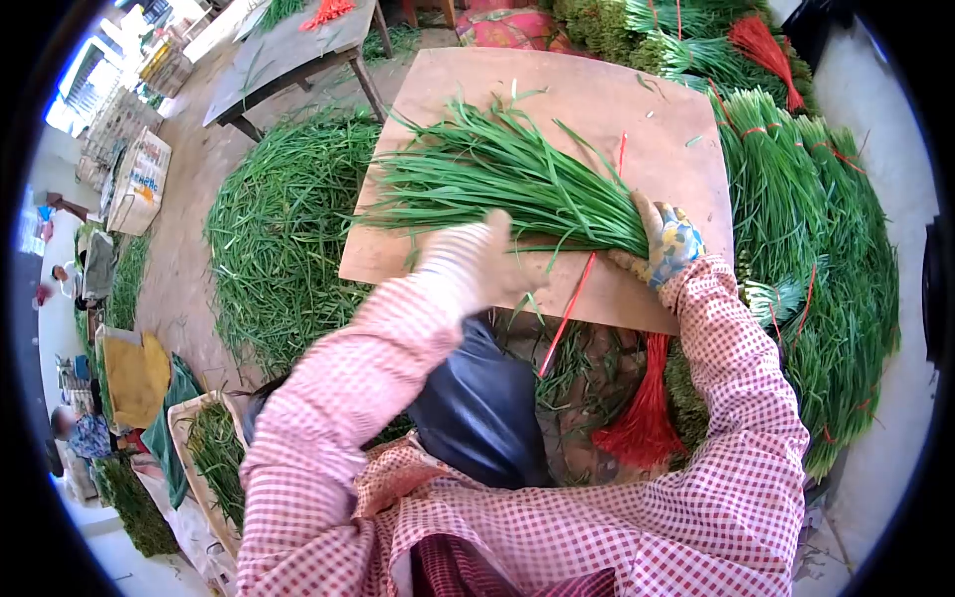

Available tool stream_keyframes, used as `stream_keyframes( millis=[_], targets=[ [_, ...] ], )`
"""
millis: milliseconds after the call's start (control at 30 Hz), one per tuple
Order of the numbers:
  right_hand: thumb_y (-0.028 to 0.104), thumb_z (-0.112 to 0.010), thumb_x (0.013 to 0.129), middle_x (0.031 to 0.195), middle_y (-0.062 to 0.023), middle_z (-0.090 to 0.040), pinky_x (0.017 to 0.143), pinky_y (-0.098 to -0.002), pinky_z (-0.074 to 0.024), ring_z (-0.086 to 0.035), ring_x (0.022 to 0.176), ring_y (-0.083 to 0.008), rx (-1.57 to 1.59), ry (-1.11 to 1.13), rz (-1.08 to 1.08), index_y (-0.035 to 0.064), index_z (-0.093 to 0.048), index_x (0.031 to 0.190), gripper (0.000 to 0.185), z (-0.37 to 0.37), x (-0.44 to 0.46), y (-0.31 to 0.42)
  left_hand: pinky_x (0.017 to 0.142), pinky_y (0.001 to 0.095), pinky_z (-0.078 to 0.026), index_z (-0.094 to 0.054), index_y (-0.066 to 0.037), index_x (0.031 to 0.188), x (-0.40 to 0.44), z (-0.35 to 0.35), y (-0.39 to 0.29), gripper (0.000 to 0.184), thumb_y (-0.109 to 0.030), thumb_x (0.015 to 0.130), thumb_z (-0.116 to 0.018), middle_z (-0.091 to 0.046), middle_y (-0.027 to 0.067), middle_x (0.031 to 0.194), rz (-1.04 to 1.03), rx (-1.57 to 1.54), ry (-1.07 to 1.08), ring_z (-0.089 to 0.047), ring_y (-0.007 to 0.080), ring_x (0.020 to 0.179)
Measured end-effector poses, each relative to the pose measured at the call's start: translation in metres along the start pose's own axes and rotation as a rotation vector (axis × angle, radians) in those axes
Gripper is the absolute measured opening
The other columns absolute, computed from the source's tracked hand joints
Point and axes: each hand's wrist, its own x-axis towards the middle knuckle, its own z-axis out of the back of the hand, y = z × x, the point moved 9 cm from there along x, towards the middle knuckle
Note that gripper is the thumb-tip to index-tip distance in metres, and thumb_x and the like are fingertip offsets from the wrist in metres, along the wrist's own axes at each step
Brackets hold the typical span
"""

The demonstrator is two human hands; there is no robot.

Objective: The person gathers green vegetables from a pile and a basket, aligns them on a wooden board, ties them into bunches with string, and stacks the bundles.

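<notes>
A bunch of long green garlic chives [517,184] lies across a tan board [428,85], leaf tips fanned to the left. My right hand [668,242], in a blue-and-yellow patterned glove, is closed around the stem end at the board's right side. My left hand [487,261], in a pale glove, is over the board's near edge, just below the leaves; motion smears its fingers. Beneath the bunch runs a red tie strip [569,316], sticking out above it and hanging past the near edge.
A big heap of loose green leaves [288,229] lies left of the board. Tied chive bundles [806,219] are piled at the right. Red strips hang in a bunch [645,413] below the board. Another table [288,50] stands behind; a crate [204,408] is at lower left.
</notes>
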Motion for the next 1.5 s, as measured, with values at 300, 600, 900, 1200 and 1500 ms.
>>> stream_keyframes(
  millis=[300, 600, 900, 1200, 1500],
  targets=[
    [0.040, -0.076, 0.074, 0.122, -0.0203, -0.055, 0.097, -0.0453, -0.0443, -0.053, 0.112, -0.0402, 0.036, -0.079, 0.076, 0.0077, -0.039, 0.139, 0.082, -0.010, 0.006, -0.006, 0.082, 0.0451, -0.051, -0.062, -0.001, 0.103, 0.035, 0.004, 0.107, 0.023, -0.019, 0.089, -0.056, -0.067, 0.0211, 0.103, 0.246, 0.235, 0.018, -0.066, 0.0333, 0.098],
    [0.042, -0.081, 0.067, 0.126, -0.0239, -0.052, 0.101, -0.0472, -0.0412, -0.051, 0.113, -0.0429, 0.048, -0.083, 0.096, 0.0036, -0.034, 0.143, 0.097, 0.006, 0.004, 0.005, 0.093, 0.0425, -0.047, -0.048, -0.001, 0.134, -0.158, 0.039, 0.302, 0.054, -0.026, 0.087, -0.061, -0.062, 0.0197, 0.120, 0.921, -0.161, -0.212, -0.058, 0.0322, 0.113],
    [0.046, -0.075, 0.072, 0.147, -0.0258, -0.030, 0.112, -0.0482, -0.0279, -0.032, 0.135, -0.0419, -0.169, 0.004, 0.095, 0.0042, -0.026, 0.147, 0.099, 0.003, 0.018, 0.059, 0.076, 0.0357, -0.052, -0.064, -0.002, 0.104, -0.351, -0.033, 0.288, 0.034, -0.024, 0.079, -0.069, -0.067, 0.0140, 0.090, 0.630, -0.439, -0.656, -0.066, 0.0267, 0.085],
    [0.037, -0.070, 0.082, 0.146, -0.0204, -0.038, 0.111, -0.0439, -0.0312, -0.039, 0.132, -0.0359, -0.027, 0.293, 0.417, 0.0080, -0.026, 0.148, 0.085, 0.002, 0.103, 0.071, 0.069, 0.0354, -0.053, -0.061, 0.002, 0.074, -0.495, -0.099, 0.195, 0.016, -0.009, 0.082, -0.069, -0.068, 0.0162, 0.088, 0.376, -0.578, -1.277, -0.065, 0.0301, 0.075],
    [0.021, -0.066, 0.087, 0.133, -0.0168, -0.053, 0.097, -0.0384, -0.0443, -0.052, 0.120, -0.0307, 0.110, 0.143, 0.947, 0.0095, -0.048, 0.135, 0.053, 0.000, 0.041, 0.472, 0.075, 0.0391, -0.054, -0.063, -0.002, 0.091, -0.524, -0.118, 0.150, 0.013, -0.008, 0.080, -0.069, -0.066, 0.0155, 0.098, 0.298, -0.585, -1.415, -0.065, 0.0337, 0.086]
  ],
)
